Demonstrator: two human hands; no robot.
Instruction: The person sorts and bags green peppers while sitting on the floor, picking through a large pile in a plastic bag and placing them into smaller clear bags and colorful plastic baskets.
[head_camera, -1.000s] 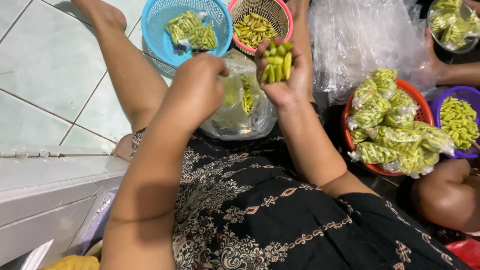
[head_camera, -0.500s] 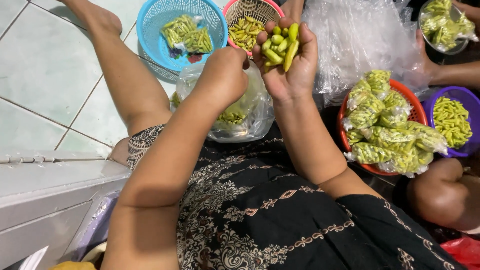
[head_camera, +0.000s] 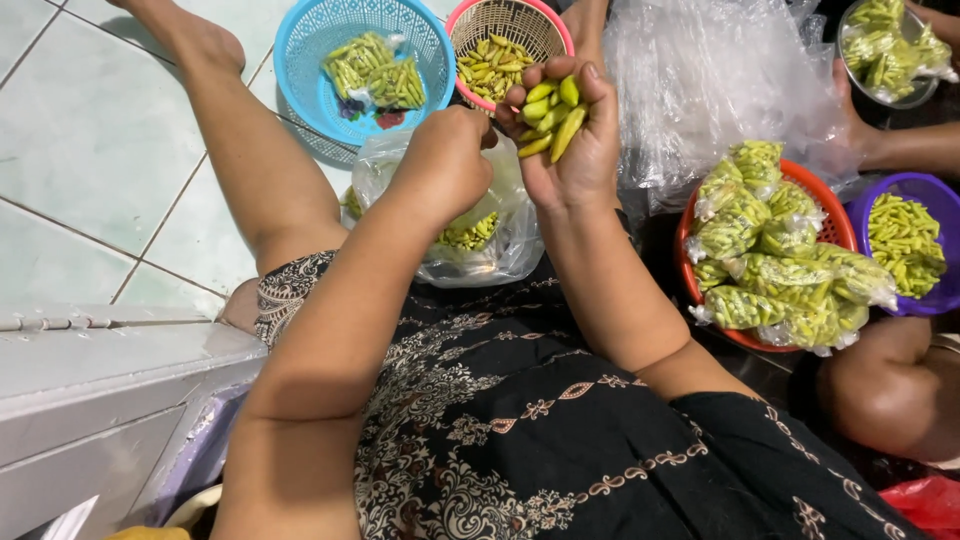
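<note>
Cupping a small heap of green chillies, the right hand lies palm up with its fingers curled loosely around them, half open rather than clenched. The left hand sits just beside it, knuckles to the camera and fingers folded down over the mouth of a clear plastic bag; whether it pinches the plastic or a chilli cannot be told, since the back of the hand hides the fingertips. The bag rests on the person's lap against the patterned black dress and already has some chillies in its bottom.

Just beyond the hands stands a pink basket of loose chillies, and left of it a blue basket with two filled packets. The person's bare leg stretches across the pale floor tiles beside the blue basket. To the right a pile of crumpled clear bags lies near a red basket heaped with filled packets, and a purple basket of loose chillies touches it. Another person's arm reaches in at the far right, above their knee.
</note>
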